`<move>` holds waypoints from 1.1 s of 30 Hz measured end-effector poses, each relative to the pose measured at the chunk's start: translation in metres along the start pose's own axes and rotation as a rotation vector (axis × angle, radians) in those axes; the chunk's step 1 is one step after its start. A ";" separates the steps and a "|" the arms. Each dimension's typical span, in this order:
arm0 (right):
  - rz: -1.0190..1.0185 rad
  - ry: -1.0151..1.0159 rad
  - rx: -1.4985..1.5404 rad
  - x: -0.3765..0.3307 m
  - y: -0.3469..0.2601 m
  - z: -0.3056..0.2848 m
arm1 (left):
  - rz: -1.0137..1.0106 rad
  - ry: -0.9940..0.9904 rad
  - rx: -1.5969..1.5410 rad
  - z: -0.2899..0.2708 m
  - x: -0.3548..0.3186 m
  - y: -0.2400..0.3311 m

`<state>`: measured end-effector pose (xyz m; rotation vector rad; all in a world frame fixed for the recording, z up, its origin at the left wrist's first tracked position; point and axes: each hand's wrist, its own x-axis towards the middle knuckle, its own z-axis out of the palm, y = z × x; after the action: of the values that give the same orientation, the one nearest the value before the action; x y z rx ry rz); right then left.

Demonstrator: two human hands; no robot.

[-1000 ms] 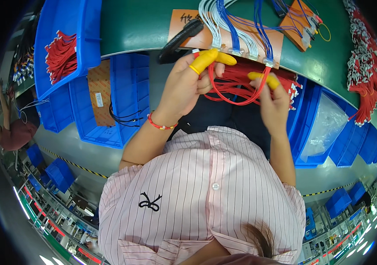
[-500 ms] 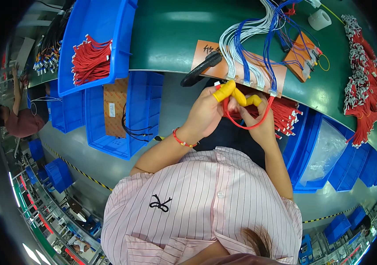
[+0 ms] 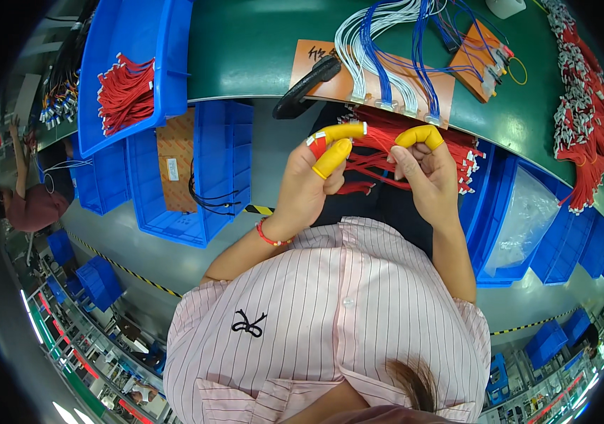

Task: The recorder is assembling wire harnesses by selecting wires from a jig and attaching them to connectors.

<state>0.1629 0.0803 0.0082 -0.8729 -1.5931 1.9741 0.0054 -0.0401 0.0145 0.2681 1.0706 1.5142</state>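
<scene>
Holding the red cable between thumb and forefinger of the left hand, just off the edge of the green surface, with right hand apart and curled at fingertips — cannot tell whether around anything. Probably light and soft — better to grip by the white connector, with more open room toward the striped shirt than near that edge.

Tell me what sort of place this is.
Probably a wiring assembly workshop: white wires with plugs at their ends lie across a green workbench, and a blue bin holds bundled red cables.
</scene>
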 end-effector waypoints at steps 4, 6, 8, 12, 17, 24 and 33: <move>0.038 -0.134 0.061 0.004 0.003 0.007 | 0.019 -0.129 0.024 0.007 0.005 0.006; 0.155 -0.238 0.084 0.007 -0.002 0.005 | 0.090 -0.143 0.043 0.002 0.010 0.002; 0.174 -0.247 0.065 0.006 -0.011 -0.001 | 0.148 -0.126 0.029 0.000 0.015 -0.001; 0.252 -0.147 0.091 -0.003 -0.012 -0.040 | 0.156 -0.113 -0.026 0.000 0.022 0.008; 0.107 0.021 0.521 -0.015 0.012 -0.073 | 0.128 -0.173 0.126 -0.008 0.032 0.001; -0.011 0.019 0.668 -0.013 0.020 -0.044 | 0.016 -0.138 0.021 -0.004 0.038 0.007; 0.046 0.257 0.251 -0.005 0.008 -0.017 | 0.080 -0.057 0.129 -0.007 0.035 0.000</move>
<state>0.1784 0.0870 -0.0009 -1.0192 -1.1639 1.9491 -0.0086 -0.0124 -0.0034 0.4462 1.1248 1.5019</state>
